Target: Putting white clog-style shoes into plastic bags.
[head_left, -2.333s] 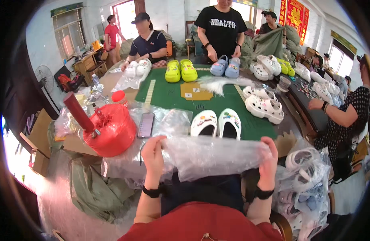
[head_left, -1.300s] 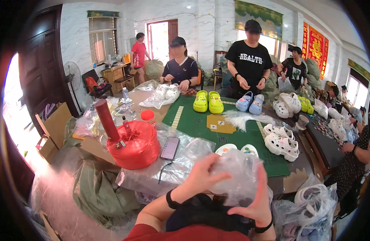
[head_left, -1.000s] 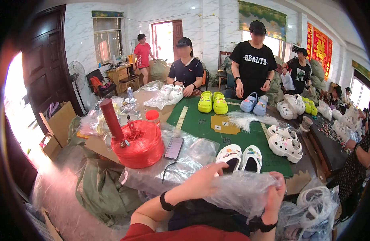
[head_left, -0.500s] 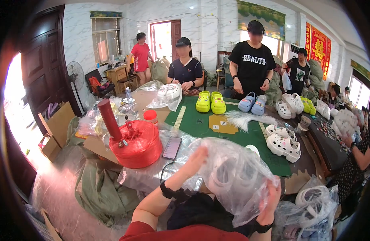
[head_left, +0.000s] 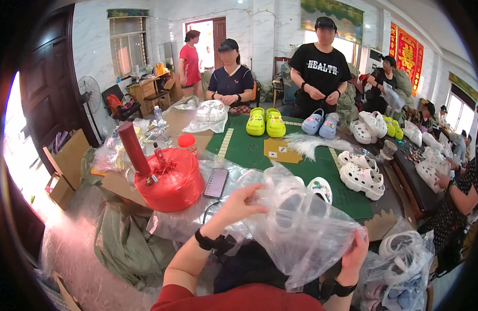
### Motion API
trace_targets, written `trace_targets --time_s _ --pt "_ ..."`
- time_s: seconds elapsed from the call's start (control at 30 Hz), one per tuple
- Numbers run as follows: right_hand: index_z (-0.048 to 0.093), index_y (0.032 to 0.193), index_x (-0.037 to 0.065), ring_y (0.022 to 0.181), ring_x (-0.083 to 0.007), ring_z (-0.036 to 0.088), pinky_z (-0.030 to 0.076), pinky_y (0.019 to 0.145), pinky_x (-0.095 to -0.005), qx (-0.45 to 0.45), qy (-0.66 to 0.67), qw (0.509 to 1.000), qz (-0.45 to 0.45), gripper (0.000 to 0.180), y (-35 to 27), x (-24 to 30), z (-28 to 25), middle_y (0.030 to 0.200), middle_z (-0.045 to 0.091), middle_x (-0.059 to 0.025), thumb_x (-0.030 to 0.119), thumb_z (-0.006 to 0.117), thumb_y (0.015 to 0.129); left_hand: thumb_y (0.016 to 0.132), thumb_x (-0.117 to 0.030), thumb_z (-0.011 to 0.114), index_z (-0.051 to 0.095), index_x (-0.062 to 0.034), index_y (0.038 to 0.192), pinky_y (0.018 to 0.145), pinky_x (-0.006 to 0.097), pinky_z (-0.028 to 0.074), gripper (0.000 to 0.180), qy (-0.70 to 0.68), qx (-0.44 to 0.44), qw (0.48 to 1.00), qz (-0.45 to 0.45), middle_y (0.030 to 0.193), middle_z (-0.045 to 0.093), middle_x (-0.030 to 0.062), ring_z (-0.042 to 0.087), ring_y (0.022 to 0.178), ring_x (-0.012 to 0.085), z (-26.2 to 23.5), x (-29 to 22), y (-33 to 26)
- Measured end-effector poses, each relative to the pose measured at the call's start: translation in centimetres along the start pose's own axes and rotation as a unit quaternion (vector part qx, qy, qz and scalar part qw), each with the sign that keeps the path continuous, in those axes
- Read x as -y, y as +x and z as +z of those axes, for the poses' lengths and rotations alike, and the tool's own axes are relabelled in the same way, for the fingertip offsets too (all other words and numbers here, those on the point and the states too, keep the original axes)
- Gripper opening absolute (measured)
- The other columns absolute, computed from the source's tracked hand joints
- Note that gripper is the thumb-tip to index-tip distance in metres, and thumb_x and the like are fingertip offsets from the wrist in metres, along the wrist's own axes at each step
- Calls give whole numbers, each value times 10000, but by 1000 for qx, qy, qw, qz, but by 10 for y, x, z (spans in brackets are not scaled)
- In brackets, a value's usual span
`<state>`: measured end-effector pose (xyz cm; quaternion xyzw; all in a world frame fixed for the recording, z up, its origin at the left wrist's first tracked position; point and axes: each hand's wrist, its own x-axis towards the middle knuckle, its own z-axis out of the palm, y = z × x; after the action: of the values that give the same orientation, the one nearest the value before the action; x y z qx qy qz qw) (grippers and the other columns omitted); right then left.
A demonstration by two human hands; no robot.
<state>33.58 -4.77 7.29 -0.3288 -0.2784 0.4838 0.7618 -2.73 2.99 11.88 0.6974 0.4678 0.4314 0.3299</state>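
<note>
We're seeing the left hand (head_left: pixel 241 203) pinching the upper edge of a clear plastic bag (head_left: pixel 296 228), fingers curled closed on the film. The right hand (head_left: pixel 355 249) is gripping the bag's lower right side, fingers wrapped into the plastic; its grip is partly hidden by the film, so we're reading it as closed, not certain. Both wrists are wearing black bands.

The bag is hanging puffed open between the two hands, in front of the person's chest and over the near edge of the worktop (head_left: pixel 249 150). A pair of white clogs (head_left: pixel 314 189) is sitting just behind it on the green mat; we're seeing one through the plastic, the other poking out past the bag's top right.

Further out: a black phone (head_left: pixel 216 182) is lying left of the bag, beside a big red twine spool (head_left: pixel 169 179) with a dark red core sticking up. More clear plastic is piling around the spool. A second white pair (head_left: pixel 361 173) is resting to the right, yellow-green clogs (head_left: pixel 265 122) and light blue clogs (head_left: pixel 322 123) at the far edge. Other people are standing and sitting around the far side. More bagged clogs (head_left: pixel 399 264) are sitting low right.
</note>
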Motion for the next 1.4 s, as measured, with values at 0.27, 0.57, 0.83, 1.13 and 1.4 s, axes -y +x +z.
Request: trace_targets --time_s 0.27,0.57,0.83,1.13,1.4 --pt "524 1276 37 1162 -202 570 447 984 -360 195 -78 977 26 425 10 10 -33 1244 597 -62 260 611 925 858 -127 749 651 -35 1219 584 234 439 386 -49 -168 984 38 811 685 8 555 649 44 -28 25 9" --pt "393 1455 58 1267 -241 512 399 1045 -373 346 -247 900 -100 814 14 11 61 1379 519 -121 235 778 760 832 -243 780 714 -109 1123 608 313 482 327 89 60 987 121 791 682 112 609 607 200 6 -52 5" --pt "620 992 45 752 -6 518 399 669 -164 235 -213 947 -50 105 18 1 90 841 596 61 93 689 930 775 -208 828 710 -126 1145 762 349 525 397 162 74 967 184 963 717 79 634 876 264 -2 -77 -5" --pt "487 880 96 806 -55 530 431 753 -217 227 -128 958 -119 315 23 -6 77 931 571 33 -32 762 796 751 -114 800 694 -87 966 929 390 454 240 250 -47 930 266 968 708 38 585 961 284 -8 -41 10" --pt "481 964 84 801 -91 587 472 712 -227 275 -190 943 -7 298 24 6 59 1000 571 -32 -61 709 837 708 -50 798 710 -93 892 876 390 466 209 226 -119 922 290 923 702 27 562 968 284 -15 -30 19"
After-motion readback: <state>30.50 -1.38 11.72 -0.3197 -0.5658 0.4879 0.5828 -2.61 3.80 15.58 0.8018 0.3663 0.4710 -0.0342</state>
